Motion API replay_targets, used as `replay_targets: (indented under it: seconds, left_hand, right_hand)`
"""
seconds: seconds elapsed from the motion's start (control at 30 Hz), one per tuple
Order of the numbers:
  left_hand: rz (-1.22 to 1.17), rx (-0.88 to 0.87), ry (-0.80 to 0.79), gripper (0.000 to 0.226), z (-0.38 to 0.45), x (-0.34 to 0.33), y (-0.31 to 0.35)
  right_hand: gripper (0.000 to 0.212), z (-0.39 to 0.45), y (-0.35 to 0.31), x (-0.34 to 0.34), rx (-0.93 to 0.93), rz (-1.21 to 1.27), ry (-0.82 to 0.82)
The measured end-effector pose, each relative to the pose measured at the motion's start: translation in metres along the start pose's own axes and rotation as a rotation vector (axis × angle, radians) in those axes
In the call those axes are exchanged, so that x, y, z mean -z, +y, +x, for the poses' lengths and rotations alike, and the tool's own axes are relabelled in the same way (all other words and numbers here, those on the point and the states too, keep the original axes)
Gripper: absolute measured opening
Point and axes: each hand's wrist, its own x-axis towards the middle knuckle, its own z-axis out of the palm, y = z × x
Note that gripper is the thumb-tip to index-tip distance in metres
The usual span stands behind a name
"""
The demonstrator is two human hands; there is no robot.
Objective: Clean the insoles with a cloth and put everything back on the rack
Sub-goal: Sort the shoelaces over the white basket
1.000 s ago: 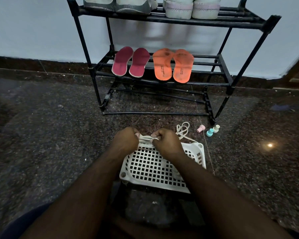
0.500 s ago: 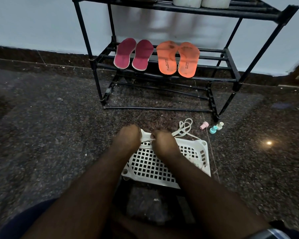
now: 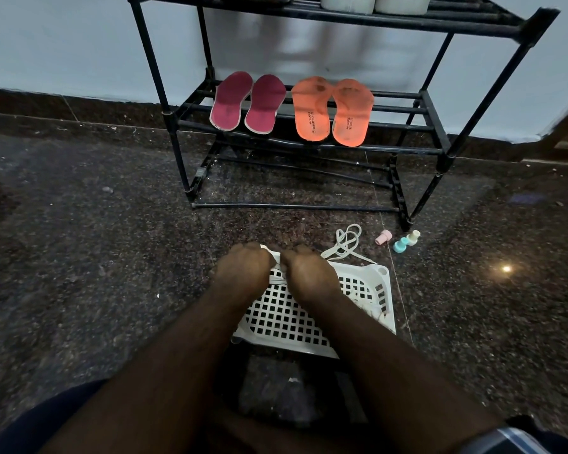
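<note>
Two magenta insoles (image 3: 247, 104) and two orange insoles (image 3: 332, 112) lie side by side on the middle shelf of a black metal rack (image 3: 423, 106). On the floor in front of it, my left hand (image 3: 241, 268) and my right hand (image 3: 307, 273) are close together over the far edge of a white perforated plastic basket (image 3: 309, 319). Both hands have curled fingers and grip a white shoelace (image 3: 345, 244) between them. The lace's loose loops trail on the floor to the right. No cloth is visible.
Pale shoes (image 3: 371, 1) stand on the rack's top shelf. Three small pastel pieces, pink (image 3: 383, 237), turquoise (image 3: 400, 245) and cream (image 3: 413, 237), lie on the dark granite floor by the rack's right foot. A white wall runs behind the rack.
My two hands have drawn closer together over the basket's far edge, still holding the lace. The camera has tilted down a little, so the rack sits higher in view.
</note>
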Motion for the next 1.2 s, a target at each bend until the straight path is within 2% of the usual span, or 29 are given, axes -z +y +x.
replay_targets:
  seconds: [0.1, 0.27, 0.4, 0.83, 1.07, 1.2]
  left_hand:
    - [0.004, 0.021, 0.009, 0.032, -0.001, -0.001, 0.001]
    - [-0.026, 0.037, 0.07, 0.031, -0.001, -0.004, 0.002]
    - [-0.044, 0.035, 0.084, 0.018, -0.001, -0.006, 0.0]
    - [0.049, 0.1, 0.1, 0.023, 0.006, -0.017, 0.004]
    - [-0.102, 0.12, 0.116, 0.019, 0.008, -0.013, 0.0]
    - [-0.215, 0.141, 0.115, 0.011, 0.007, -0.006, -0.002]
  right_hand:
    - [0.014, 0.001, 0.003, -0.001, 0.013, -0.017, -0.044]
    - [0.022, 0.005, 0.002, 0.0, -0.019, -0.062, -0.112]
    - [0.025, 0.006, 0.0, 0.0, -0.03, -0.093, -0.149]
    - [0.032, 0.014, 0.002, 0.005, -0.042, -0.141, -0.226]
    - [0.04, 0.013, 0.005, 0.005, -0.057, 0.047, -0.209]
    - [0.032, 0.011, 0.012, 0.015, -0.083, 0.19, -0.151]
